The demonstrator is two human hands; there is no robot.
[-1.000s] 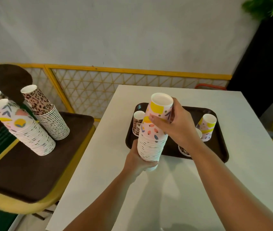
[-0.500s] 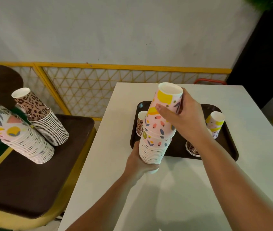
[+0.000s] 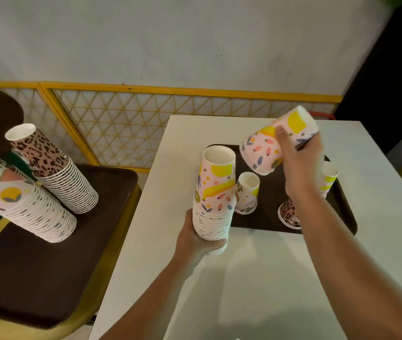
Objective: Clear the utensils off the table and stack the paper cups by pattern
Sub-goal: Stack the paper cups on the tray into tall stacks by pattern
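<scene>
Left hand (image 3: 196, 244) grips the bottom of a tall fruit-print paper cup stack (image 3: 216, 192) over the white desk (image 3: 256, 278); right hand (image 3: 300, 158) clutches a tilted smaller fruit-print cup bunch (image 3: 266, 146) above the dark brown tray (image 3: 268, 217).

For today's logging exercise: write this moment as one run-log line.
left hand: grips fruit-print stack | right hand: holds lifted cups, tilted | tray: loose cups

No words, brands or numbers are showing clearly enough to read anywhere right now. The leopard-print cup (image 3: 289, 214) at five o'clock on the tray (image 3: 268, 224) is carrying a small dark mark near its rim, but it is coming through too blurred to make out. Everything else is showing patterns only.
</scene>
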